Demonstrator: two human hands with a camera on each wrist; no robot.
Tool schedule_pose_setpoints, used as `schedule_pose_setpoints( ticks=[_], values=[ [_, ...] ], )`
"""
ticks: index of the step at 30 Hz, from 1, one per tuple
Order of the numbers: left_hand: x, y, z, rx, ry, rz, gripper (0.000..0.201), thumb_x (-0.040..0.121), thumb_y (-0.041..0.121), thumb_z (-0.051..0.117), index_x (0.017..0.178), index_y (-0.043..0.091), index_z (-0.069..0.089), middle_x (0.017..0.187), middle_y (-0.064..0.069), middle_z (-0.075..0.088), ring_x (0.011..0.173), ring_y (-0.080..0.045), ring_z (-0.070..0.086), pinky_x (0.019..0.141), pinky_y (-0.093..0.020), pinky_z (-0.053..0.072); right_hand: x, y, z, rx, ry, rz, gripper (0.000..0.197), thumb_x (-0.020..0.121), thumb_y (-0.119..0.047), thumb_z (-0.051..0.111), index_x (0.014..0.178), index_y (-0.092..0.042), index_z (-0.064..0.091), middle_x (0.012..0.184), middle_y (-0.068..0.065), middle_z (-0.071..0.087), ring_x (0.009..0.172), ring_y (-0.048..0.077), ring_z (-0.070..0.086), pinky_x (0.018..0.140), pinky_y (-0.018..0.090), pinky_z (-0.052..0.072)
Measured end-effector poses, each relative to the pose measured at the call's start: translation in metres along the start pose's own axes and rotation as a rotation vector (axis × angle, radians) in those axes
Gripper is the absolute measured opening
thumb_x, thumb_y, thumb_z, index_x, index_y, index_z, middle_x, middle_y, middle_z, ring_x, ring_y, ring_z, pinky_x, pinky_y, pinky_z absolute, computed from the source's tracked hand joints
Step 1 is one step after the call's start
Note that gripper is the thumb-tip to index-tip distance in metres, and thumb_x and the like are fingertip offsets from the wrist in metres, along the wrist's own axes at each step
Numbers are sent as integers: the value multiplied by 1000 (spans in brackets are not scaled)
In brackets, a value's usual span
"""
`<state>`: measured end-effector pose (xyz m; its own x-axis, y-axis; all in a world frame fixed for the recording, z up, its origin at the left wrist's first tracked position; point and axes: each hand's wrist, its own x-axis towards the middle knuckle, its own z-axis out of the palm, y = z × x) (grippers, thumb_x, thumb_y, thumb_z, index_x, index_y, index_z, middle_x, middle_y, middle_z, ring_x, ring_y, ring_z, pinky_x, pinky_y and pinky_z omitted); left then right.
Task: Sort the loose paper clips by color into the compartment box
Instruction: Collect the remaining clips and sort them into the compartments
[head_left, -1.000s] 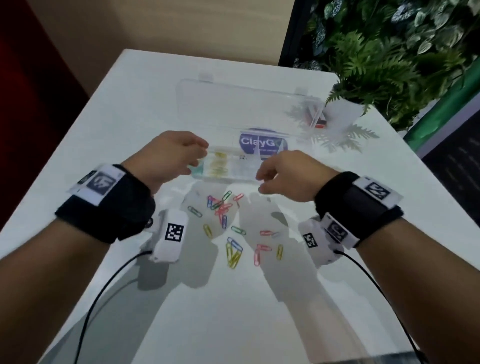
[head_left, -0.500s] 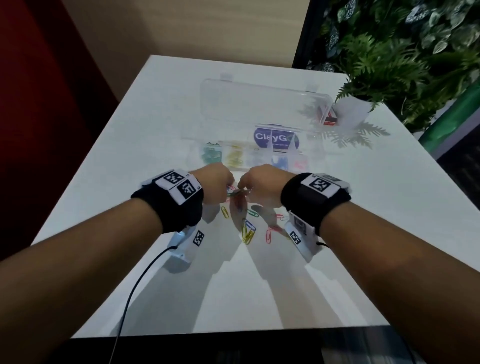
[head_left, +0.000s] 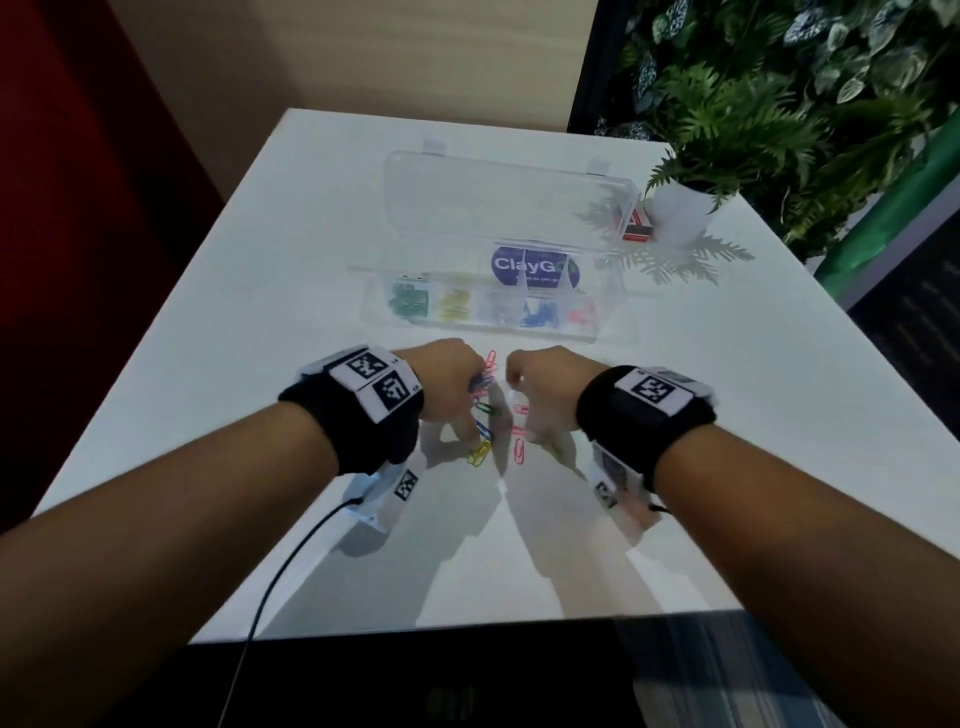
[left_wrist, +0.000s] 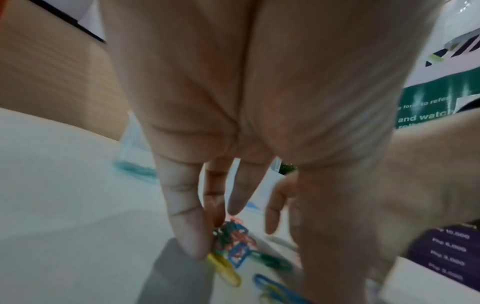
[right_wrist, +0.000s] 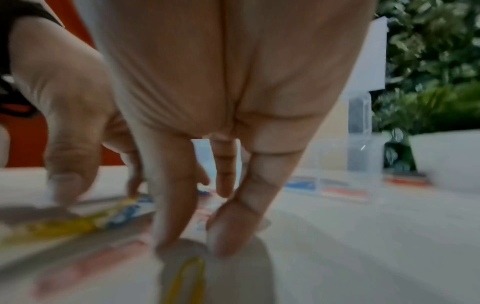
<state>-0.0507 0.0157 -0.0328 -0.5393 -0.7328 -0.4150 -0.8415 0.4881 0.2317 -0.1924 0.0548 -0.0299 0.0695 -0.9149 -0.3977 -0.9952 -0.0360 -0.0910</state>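
Observation:
Loose paper clips (head_left: 480, 452) in yellow, blue, green and pink lie on the white table (head_left: 260, 322), just in front of the clear compartment box (head_left: 592, 332). The box holds green, yellow, pale, blue and pink clips in separate compartments, and its lid is open. My left hand (head_left: 470, 423) reaches down with straight fingers (left_wrist: 187, 226) onto a tangled clump of clips (left_wrist: 233, 238). My right hand (head_left: 540, 434) stands beside it with two fingertips (right_wrist: 228, 236) on the table at a yellow clip (right_wrist: 187, 275). I cannot make out a firm pinch in either hand.
A potted plant (head_left: 680, 208) and a small red-and-white card (head_left: 636, 228) stand at the table's back right, beside the lid. A black cable (head_left: 291, 561) runs from my left wrist off the table's near edge. Foliage fills the right background.
Both hands have drawn back from the box's front edge and dropped onto the loose clips. They now sit close together with their fingertips on the pile.

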Motion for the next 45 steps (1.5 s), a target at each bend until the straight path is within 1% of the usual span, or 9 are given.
schedule_pose_setpoints(
  ticks=[6,14,19,23,30,34,37,40,45],
  values=[
    [-9,-5,-10,7,64,-17,101,66,45,82,147,15,32,140,-5,47,127,-23,46,101,-34,42,-7,0,-18,84,43,-32,53,73,-14,77,119,-13,52,105,5,58,86,21,50,70,28,42],
    [-8,14,13,67,44,36,57,58,30,88,103,21,54,97,1,55,90,-19,59,72,-29,49,-15,1,-2,-13,-102,-25,40,67,-13,78,90,-15,46,75,1,56,61,17,53,50,23,39],
    [8,13,6,-43,142,-3,64,69,20,81,125,14,51,118,-6,61,103,-20,59,74,-24,44,6,-5,-4,146,89,-24,30,68,-9,74,81,-19,49,88,2,57,76,20,51,48,22,33],
    [1,-2,-4,-56,118,-48,92,69,35,83,144,12,34,137,-8,50,124,-23,47,94,-29,41,-3,8,-16,92,30,3,46,71,-14,77,109,-12,52,96,5,60,72,19,51,48,21,35],
    [1,8,11,30,76,-29,51,62,35,85,100,12,59,95,-3,60,87,-20,59,70,-28,48,-6,-1,-1,35,-102,-12,38,64,-9,78,89,-13,50,75,3,62,59,18,53,54,24,43],
    [11,12,7,-94,137,-44,55,65,24,81,115,12,60,104,-5,65,91,-19,62,73,-29,53,9,-5,-5,158,36,-2,33,67,-12,78,73,-20,47,75,0,59,67,19,55,51,22,42],
    [11,-3,1,-179,148,-69,77,71,24,81,138,14,45,120,-4,59,103,-20,58,83,-27,48,15,3,-10,142,33,0,60,63,-23,84,112,-18,50,115,7,55,88,23,54,64,28,45],
    [6,-19,-3,-247,146,-91,79,75,23,78,143,16,38,117,-3,58,93,-16,52,78,-25,42,14,4,-11,-40,-114,-59,114,54,-39,88,146,-30,21,145,7,28,125,34,41,97,47,44],
    [6,-22,1,-237,124,-99,73,78,19,73,142,16,39,128,-6,56,111,-22,55,79,-23,40,24,-11,-9,-139,-99,-145,99,60,-39,85,143,-38,31,137,7,36,124,33,40,99,47,43]
  ],
)
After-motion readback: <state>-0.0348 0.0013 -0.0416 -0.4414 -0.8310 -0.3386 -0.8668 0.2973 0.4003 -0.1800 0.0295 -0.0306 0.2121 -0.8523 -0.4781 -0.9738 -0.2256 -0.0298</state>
